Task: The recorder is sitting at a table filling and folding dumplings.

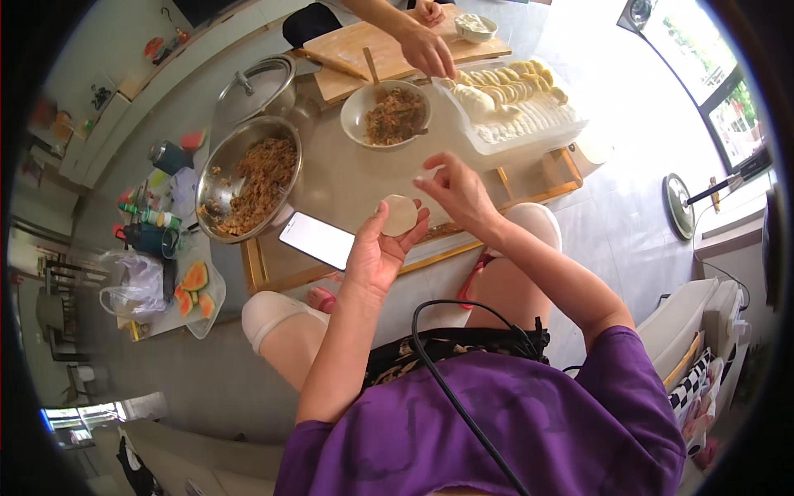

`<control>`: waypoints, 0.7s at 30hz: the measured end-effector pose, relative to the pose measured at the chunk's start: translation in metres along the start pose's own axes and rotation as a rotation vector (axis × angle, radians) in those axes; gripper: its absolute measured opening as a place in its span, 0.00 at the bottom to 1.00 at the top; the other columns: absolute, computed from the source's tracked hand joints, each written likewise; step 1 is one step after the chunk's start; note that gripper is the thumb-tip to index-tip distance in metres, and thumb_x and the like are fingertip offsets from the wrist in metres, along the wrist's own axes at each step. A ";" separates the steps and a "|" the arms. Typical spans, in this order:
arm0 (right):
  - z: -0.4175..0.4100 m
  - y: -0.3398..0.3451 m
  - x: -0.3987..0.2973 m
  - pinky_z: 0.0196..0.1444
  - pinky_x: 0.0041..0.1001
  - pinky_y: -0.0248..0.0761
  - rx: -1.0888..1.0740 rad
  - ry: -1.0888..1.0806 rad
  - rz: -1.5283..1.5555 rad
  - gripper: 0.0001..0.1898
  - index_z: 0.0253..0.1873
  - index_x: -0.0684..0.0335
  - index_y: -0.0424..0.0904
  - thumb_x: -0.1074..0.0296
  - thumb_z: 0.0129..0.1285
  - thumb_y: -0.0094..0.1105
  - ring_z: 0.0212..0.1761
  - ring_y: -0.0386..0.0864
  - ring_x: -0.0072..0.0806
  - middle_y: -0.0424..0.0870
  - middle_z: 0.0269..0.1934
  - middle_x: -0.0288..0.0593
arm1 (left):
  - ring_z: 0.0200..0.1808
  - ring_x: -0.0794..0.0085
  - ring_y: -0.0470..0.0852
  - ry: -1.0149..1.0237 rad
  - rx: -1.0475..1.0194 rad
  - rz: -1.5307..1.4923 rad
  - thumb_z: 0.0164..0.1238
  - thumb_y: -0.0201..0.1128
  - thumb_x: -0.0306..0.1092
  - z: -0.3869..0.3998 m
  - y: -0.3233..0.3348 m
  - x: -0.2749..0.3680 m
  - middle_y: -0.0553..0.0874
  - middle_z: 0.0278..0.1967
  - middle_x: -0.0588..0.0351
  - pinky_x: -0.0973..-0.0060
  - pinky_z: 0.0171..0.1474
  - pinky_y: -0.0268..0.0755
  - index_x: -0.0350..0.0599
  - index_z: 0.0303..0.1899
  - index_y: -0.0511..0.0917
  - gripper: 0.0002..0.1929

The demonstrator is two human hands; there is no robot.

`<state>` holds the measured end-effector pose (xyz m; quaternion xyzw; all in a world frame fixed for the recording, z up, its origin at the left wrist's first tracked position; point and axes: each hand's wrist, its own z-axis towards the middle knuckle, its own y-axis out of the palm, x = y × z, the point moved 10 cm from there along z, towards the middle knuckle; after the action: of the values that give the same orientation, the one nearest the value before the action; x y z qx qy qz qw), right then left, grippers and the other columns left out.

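Observation:
A round dumpling wrapper [400, 215] of pale dough lies across the fingers of my left hand [386, 248], with the thumb at its edge. My right hand [458, 191] hovers just beyond it to the right; its thumb and index finger are bent and apart, with nothing seen between them. Past my hands stands a white bowl [350, 121] of minced filling [396, 116] with a wooden-handled utensil [371, 65] in it. To its right, a translucent plastic tray [496, 147] holds rows of dumplings [524, 124]. A phone [317, 240] with a bright screen lies close to my left hand.
At left, a large steel bowl [296, 155] of filling sits near a lidded steel pot [257, 90]. Another person's hand [428, 53] reaches to the tray, beside a wooden board [347, 43] with a rolling pin [335, 64]. Melon slices [195, 276] lie on a side table.

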<state>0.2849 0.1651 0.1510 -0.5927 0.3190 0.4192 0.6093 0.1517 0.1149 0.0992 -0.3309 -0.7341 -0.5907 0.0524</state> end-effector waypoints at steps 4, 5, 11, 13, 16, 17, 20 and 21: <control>0.026 -0.010 0.013 0.35 0.34 0.72 0.217 -0.050 -0.064 0.26 0.59 0.65 0.65 0.60 0.62 0.65 0.28 0.79 0.34 0.79 0.24 0.43 | 0.49 0.53 0.84 0.029 0.088 0.130 0.68 0.63 0.34 0.007 -0.027 0.007 0.83 0.46 0.44 0.61 0.54 0.81 0.34 0.52 0.72 0.17; 0.033 -0.014 0.011 0.36 0.35 0.72 0.277 -0.089 -0.080 0.27 0.60 0.64 0.64 0.61 0.62 0.65 0.28 0.79 0.36 0.79 0.24 0.43 | 0.49 0.53 0.84 0.029 0.095 0.128 0.68 0.63 0.34 0.008 -0.029 0.007 0.83 0.46 0.44 0.61 0.54 0.81 0.34 0.52 0.72 0.17; 0.085 -0.012 0.005 0.40 0.39 0.73 0.346 -0.114 -0.222 0.13 0.45 0.62 0.79 0.58 0.67 0.56 0.37 0.82 0.45 0.84 0.35 0.48 | 0.50 0.53 0.84 -0.003 0.164 0.207 0.70 0.59 0.30 0.018 -0.040 0.014 0.82 0.47 0.41 0.63 0.53 0.82 0.31 0.51 0.73 0.14; 0.093 -0.012 0.008 0.41 0.40 0.73 0.369 -0.095 -0.281 0.13 0.42 0.62 0.81 0.58 0.69 0.54 0.39 0.82 0.47 0.84 0.37 0.49 | 0.51 0.51 0.83 0.057 0.168 0.244 0.72 0.54 0.29 0.026 -0.039 0.025 0.82 0.48 0.39 0.61 0.55 0.80 0.30 0.53 0.71 0.14; 0.097 -0.012 0.010 0.43 0.40 0.74 0.387 -0.138 -0.435 0.11 0.43 0.61 0.81 0.61 0.69 0.52 0.40 0.82 0.48 0.84 0.37 0.49 | 0.52 0.50 0.82 0.089 0.191 0.250 0.73 0.51 0.30 0.038 -0.038 0.037 0.81 0.49 0.38 0.59 0.57 0.78 0.28 0.54 0.69 0.15; 0.090 -0.015 -0.001 0.43 0.40 0.74 0.415 -0.187 -0.395 0.11 0.43 0.61 0.81 0.62 0.69 0.51 0.40 0.81 0.47 0.84 0.37 0.49 | 0.52 0.50 0.82 0.089 0.203 0.253 0.73 0.51 0.30 0.043 -0.042 0.040 0.81 0.49 0.38 0.59 0.57 0.78 0.28 0.54 0.69 0.15; 0.088 -0.019 -0.016 0.43 0.40 0.74 0.403 -0.237 -0.305 0.11 0.43 0.61 0.81 0.63 0.69 0.51 0.41 0.81 0.47 0.84 0.38 0.48 | 0.53 0.48 0.81 0.113 0.213 0.285 0.74 0.47 0.29 0.060 -0.045 0.049 0.80 0.50 0.36 0.57 0.58 0.77 0.26 0.54 0.68 0.15; 0.089 -0.016 -0.016 0.43 0.40 0.74 0.367 -0.249 -0.258 0.11 0.42 0.61 0.81 0.63 0.69 0.51 0.41 0.81 0.46 0.84 0.38 0.48 | 0.53 0.47 0.81 0.099 0.224 0.276 0.74 0.47 0.28 0.064 -0.045 0.049 0.80 0.50 0.36 0.57 0.58 0.77 0.25 0.54 0.68 0.15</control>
<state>0.2825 0.2517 0.1808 -0.4518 0.2337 0.3429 0.7897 0.1095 0.1898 0.0657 -0.3909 -0.7395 -0.5081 0.2056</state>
